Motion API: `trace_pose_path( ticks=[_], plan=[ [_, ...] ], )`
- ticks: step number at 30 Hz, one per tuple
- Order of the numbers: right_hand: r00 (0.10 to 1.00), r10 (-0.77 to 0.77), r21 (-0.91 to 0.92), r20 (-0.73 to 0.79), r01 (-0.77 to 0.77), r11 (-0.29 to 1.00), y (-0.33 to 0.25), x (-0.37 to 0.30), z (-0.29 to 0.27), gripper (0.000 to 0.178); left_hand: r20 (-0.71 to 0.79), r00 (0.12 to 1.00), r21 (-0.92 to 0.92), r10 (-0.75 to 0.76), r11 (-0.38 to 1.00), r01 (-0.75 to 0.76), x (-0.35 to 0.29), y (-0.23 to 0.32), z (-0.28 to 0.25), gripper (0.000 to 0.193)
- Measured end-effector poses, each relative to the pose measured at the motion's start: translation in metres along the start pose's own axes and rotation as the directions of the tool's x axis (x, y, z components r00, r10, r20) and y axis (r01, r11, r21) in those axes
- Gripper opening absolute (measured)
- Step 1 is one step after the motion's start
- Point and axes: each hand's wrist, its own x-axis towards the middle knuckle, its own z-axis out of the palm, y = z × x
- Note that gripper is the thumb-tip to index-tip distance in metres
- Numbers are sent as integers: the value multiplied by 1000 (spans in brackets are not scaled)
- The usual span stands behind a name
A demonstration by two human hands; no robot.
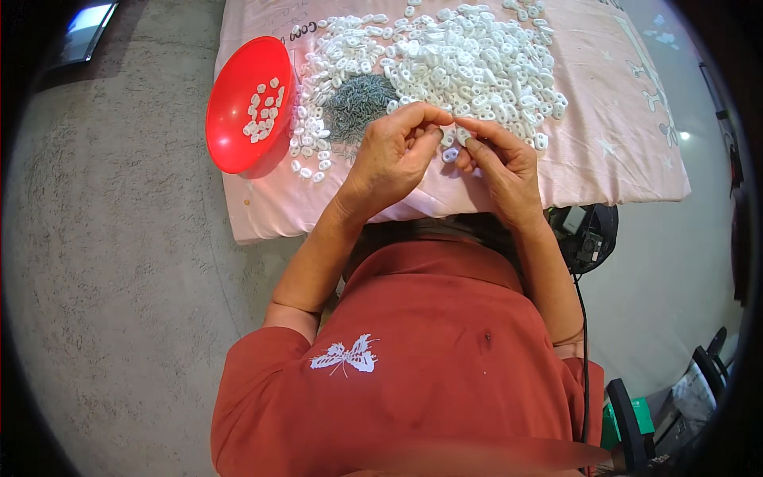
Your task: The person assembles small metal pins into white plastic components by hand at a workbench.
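Observation:
Both my hands meet over the near part of the table, fingertips almost touching. My left hand is closed in a pinch at a small white plastic piece with round holes. Another white two-holed piece is pinched between the thumb and fingers of my right hand. Just below the fingertips, a third two-holed piece shows a slightly bluish tint. Right behind my hands lies a big heap of loose white two-holed pieces. A mound of small, thin grey metal parts sits beside my left hand.
A red bowl with several white pieces in it stands at the table's left edge. Pink cloth covers the table. Below its right edge is a dark round container with devices inside. A black cable runs down beside my right arm.

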Motion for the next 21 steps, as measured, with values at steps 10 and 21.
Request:
trace_pose_path(
  ticks=[10, 21],
  plan=[
    [1000, 13, -32, -26, -13, 999, 0, 1, 6, 15, -79, 997, -13, 0, 1000, -1, -2, 5, 11, 9],
    [998, 2, -100, -61, -8, 995, 2, -1, 6, 10, -69, 998, 111, 4, 994, 4, -2, -9, -19, 10]
  ],
)
